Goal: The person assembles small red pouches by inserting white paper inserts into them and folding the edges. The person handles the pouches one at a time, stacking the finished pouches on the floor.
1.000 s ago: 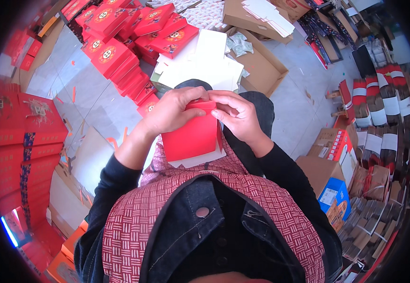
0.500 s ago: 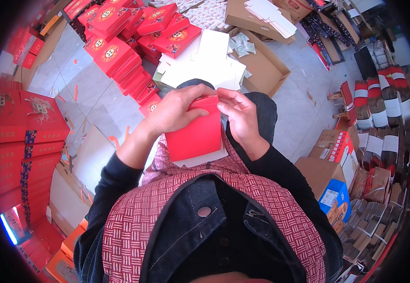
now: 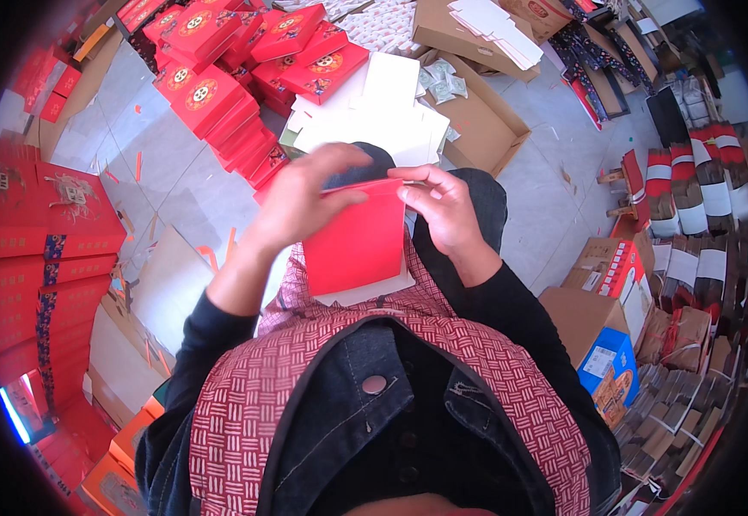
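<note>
A flat red cardboard piece (image 3: 352, 245) lies on my lap, with a fold line along its far edge and a pale sheet (image 3: 365, 294) showing under its near edge. At its far right corner, my right hand (image 3: 450, 215) pinches the edge between thumb and fingers. My left hand (image 3: 301, 198) is raised over the far left corner, thumb and fingers apart, slightly blurred by motion. The left thumb tip hovers over or lightly touches the red surface; I cannot tell which.
Beyond my knees are stacked red boxes (image 3: 211, 99), white sheets (image 3: 370, 129) and an open brown carton (image 3: 486, 129) with small packets. Large red boxes (image 3: 56, 267) rise at the left. Brown and blue cartons (image 3: 610, 365) and bundled card strips (image 3: 671, 417) stand at the right.
My left hand has lifted off the far edge of the red cardboard piece and shifted left, its fingers spreading. My right hand keeps its pinch at the corner.
</note>
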A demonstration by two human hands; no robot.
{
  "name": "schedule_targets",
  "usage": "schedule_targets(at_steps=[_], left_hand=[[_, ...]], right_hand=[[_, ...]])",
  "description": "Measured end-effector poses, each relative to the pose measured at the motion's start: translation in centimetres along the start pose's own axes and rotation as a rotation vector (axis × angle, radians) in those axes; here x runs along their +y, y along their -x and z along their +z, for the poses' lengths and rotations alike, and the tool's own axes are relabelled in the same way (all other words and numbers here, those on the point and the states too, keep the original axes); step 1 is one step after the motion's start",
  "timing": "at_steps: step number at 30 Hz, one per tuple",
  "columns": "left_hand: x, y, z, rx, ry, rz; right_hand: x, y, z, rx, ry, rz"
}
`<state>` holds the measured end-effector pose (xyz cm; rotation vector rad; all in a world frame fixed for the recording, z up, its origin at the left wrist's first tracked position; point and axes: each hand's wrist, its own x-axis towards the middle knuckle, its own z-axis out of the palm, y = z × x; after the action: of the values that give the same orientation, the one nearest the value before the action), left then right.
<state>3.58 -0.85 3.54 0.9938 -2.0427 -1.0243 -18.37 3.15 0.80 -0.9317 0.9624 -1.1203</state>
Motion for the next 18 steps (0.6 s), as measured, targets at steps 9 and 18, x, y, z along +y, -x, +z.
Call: schedule_targets(at_steps=[9, 18], left_hand=[[-2.8, 3.5, 1.7, 0.288, 0.401, -0.223], [-3.4, -1.9, -2.6, -0.173, 0.585, -0.412]], right_hand=[[-3.0, -1.9, -0.8, 0.002, 0.008, 0.082], [-1.1, 0.3, -0.5, 0.1, -0.149, 0.113]])
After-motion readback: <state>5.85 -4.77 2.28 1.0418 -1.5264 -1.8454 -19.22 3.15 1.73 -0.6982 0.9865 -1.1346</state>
